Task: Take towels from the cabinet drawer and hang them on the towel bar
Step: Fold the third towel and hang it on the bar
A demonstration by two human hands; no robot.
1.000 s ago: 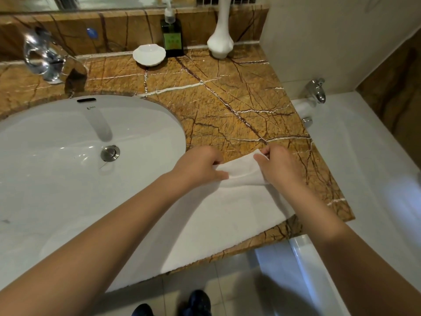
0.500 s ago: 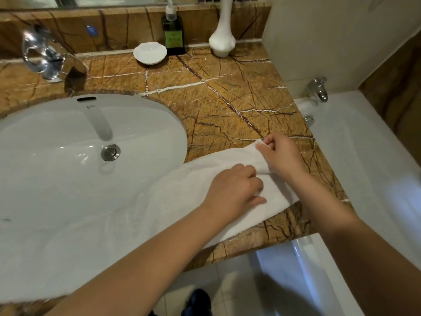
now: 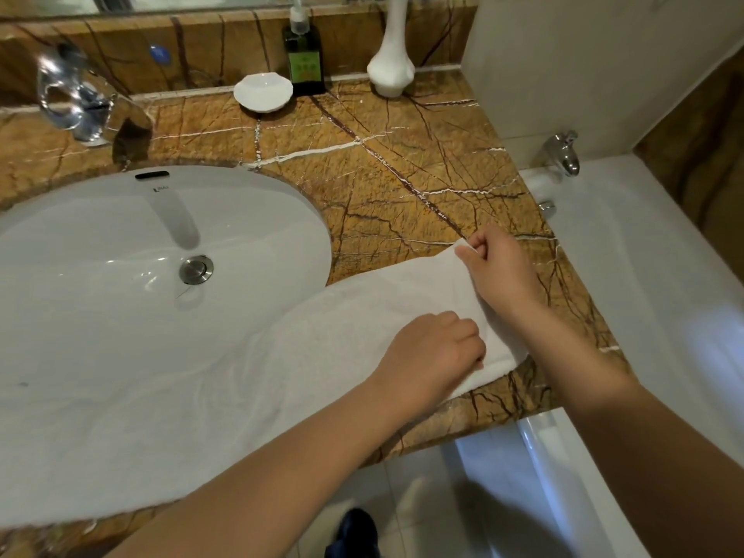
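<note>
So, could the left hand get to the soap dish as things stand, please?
Probably yes: only bare counter lies between the left hand and soap dish, though it grips the towel.

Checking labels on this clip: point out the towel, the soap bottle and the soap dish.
towel (image 3: 330, 356), head view, flat middle of the cloth
soap bottle (image 3: 304, 68), head view, its green label
soap dish (image 3: 263, 92), head view, centre of the bowl

The white towel (image 3: 225, 380) runs off the left edge and covers the near rim of the sink (image 3: 120, 219). The top edge cuts the pump bottle (image 3: 304, 54) and white vase (image 3: 392, 70); the bottle's label is unreadable.
</note>
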